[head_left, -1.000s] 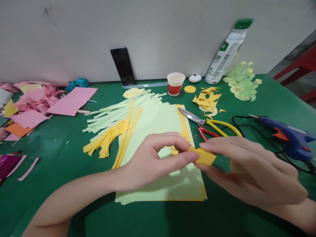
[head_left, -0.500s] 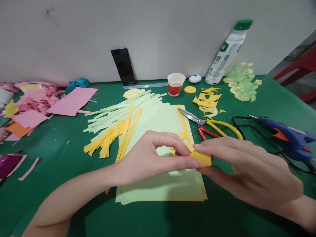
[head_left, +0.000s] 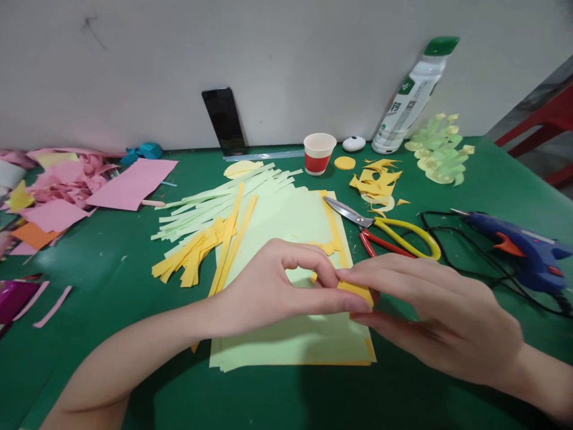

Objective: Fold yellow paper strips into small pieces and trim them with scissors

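Observation:
Between my two hands is a small piece of yellow paper [head_left: 357, 290], partly hidden by the fingers. My left hand [head_left: 280, 286] pinches its near side, the thumb lying along the front. My right hand [head_left: 439, 316] holds the same piece from the right with its fingertips, thumb below. Both hands are above a stack of pale green sheets [head_left: 290, 346]. Bits of yellow paper [head_left: 329, 246] lie on the stack just behind the hands. Scissors [head_left: 358, 218] with red and yellow handles rest beyond my right hand, blades partly on the sheets.
Yellow strips [head_left: 192, 254] and pale green strips [head_left: 233, 191] lie left of centre. A paper cup [head_left: 317, 155], a phone [head_left: 225, 122] and a leaning bottle [head_left: 412, 95] stand at the wall. A corded glue gun [head_left: 514, 245] lies right; pink paper [head_left: 134, 182] lies left.
My right hand has shifted slightly left and down, and its fingers cover more of the yellow piece. The piece has tilted a little; my left hand has barely moved.

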`<state>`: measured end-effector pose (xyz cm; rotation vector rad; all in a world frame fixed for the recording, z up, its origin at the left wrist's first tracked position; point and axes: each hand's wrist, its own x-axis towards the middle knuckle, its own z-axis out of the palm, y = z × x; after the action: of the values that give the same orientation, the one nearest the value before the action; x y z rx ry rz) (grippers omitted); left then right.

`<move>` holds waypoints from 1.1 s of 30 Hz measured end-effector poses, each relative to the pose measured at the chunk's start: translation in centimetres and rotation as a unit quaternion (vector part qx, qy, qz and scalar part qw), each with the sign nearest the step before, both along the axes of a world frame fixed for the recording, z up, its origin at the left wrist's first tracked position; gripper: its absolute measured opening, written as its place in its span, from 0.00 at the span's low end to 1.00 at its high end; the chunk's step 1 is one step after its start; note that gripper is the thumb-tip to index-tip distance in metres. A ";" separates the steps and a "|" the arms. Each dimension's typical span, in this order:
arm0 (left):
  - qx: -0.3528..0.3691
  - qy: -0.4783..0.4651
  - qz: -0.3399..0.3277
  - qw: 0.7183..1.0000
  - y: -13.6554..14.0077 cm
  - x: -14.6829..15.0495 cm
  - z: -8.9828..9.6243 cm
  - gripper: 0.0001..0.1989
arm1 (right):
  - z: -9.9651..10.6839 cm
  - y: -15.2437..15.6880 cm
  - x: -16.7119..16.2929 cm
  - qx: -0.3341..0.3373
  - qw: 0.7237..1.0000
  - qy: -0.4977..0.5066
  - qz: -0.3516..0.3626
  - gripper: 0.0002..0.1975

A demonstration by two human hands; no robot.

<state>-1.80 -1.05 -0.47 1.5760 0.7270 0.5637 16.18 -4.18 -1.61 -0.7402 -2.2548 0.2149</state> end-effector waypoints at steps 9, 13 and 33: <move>0.012 -0.019 0.017 1.000 -0.1 0.1 -0.9 0.15 | -0.6 -0.5 0.2 -0.026 0.998 0.034 -0.054 0.06; 0.060 -0.062 0.017 0.996 0.0 0.1 -1.0 0.12 | -0.8 -0.5 0.2 -0.018 0.995 0.072 -0.073 0.08; 0.214 -0.065 0.065 0.972 -0.4 0.6 -2.2 0.08 | -2.0 -0.3 -0.5 -0.003 0.984 0.168 -0.066 0.12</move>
<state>-1.19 -1.40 -2.63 1.8735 0.6387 0.9613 15.69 -4.43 -3.56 -0.7894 -1.8797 0.2613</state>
